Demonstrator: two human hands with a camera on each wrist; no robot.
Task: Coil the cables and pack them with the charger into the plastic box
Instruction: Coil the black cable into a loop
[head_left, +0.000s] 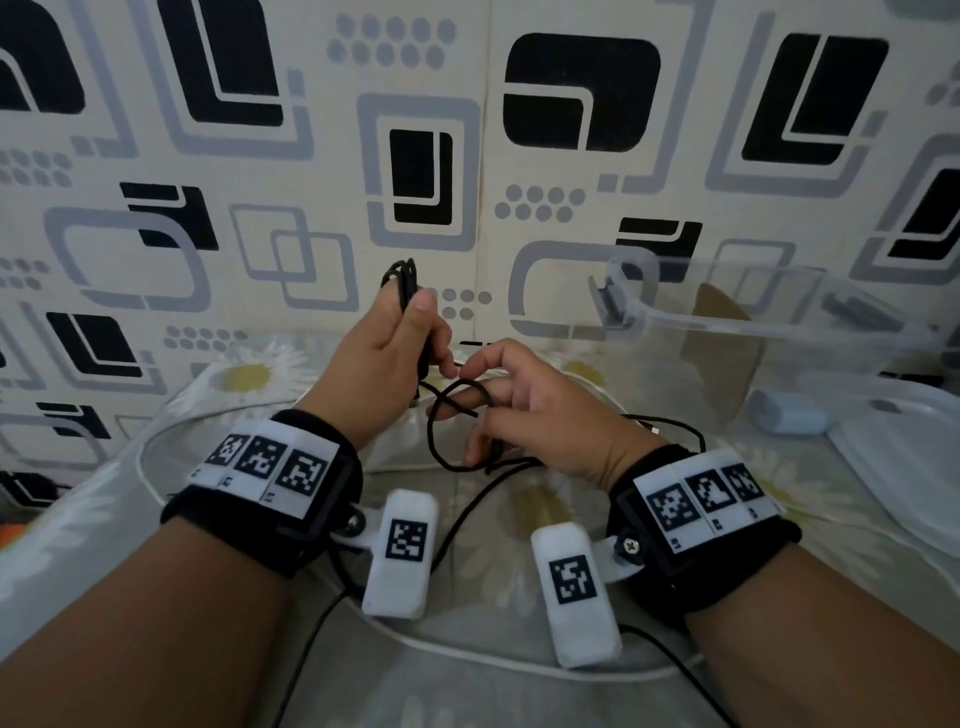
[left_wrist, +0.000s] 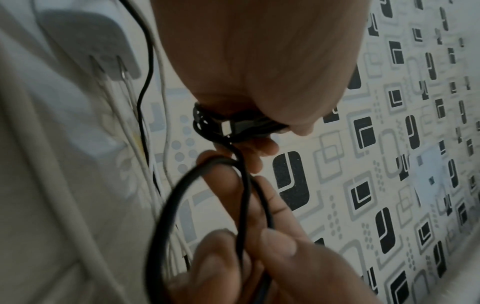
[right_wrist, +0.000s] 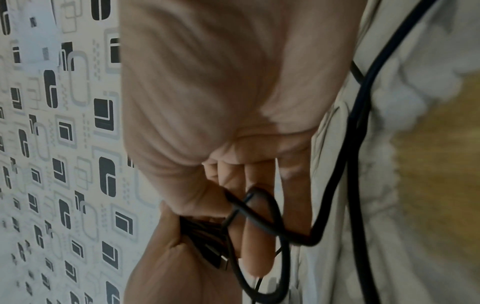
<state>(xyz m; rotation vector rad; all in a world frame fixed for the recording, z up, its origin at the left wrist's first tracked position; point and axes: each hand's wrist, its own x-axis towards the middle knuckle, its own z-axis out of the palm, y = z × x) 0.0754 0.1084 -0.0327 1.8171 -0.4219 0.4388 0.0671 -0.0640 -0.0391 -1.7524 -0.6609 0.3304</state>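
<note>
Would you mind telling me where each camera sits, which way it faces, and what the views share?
Head: worn on the head, looking down at both hands, forearms and the plastic box.
Left wrist: looks along the left hand, which grips the black cable bundle.
Right wrist: looks along the right hand, whose fingers carry a cable loop.
Shared: all show the cable.

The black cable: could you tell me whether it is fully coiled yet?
Partly. The left hand grips a bundle of the black cable; the right hand holds a loose loop, more trailing.
</note>
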